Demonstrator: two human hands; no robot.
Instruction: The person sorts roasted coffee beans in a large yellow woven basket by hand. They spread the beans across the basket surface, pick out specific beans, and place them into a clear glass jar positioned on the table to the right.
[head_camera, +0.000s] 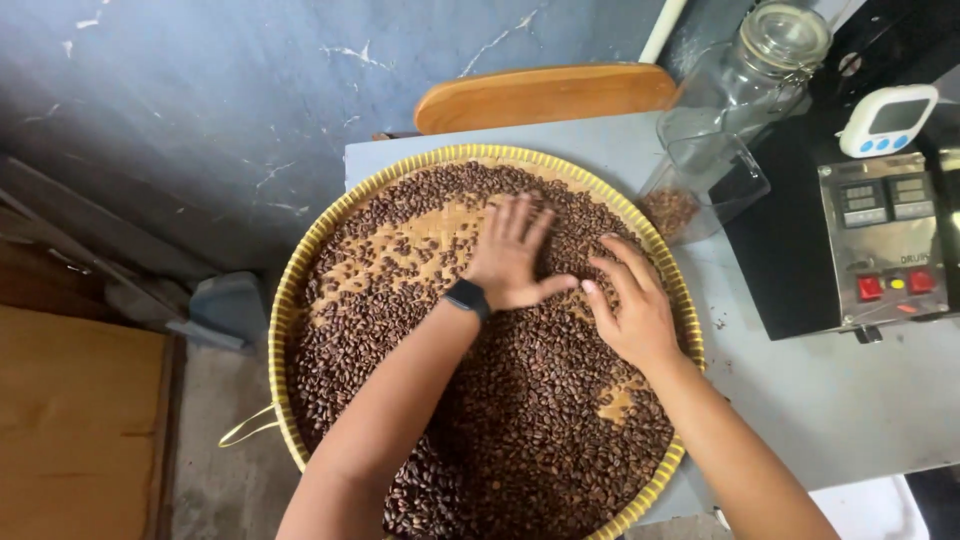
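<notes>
A wide round woven tray with a yellow rim (290, 300) lies on a grey table (850, 400) and is covered with dark brown coffee beans (530, 420). My left hand (510, 255), with a black band on its wrist, rests flat on the beans near the tray's middle, fingers spread and pointing away. Just to its right, my right hand (630, 305) also lies palm down on the beans, fingers apart. Bare patches of weave show to the left of my left hand and near my right wrist. Neither hand holds anything.
A clear glass jar (740, 110) with a few beans stands tilted at the tray's far right. A black and steel machine with red buttons (885, 250) and a small white timer (888, 120) sit on the right. A wooden chair back (545, 95) is behind the table.
</notes>
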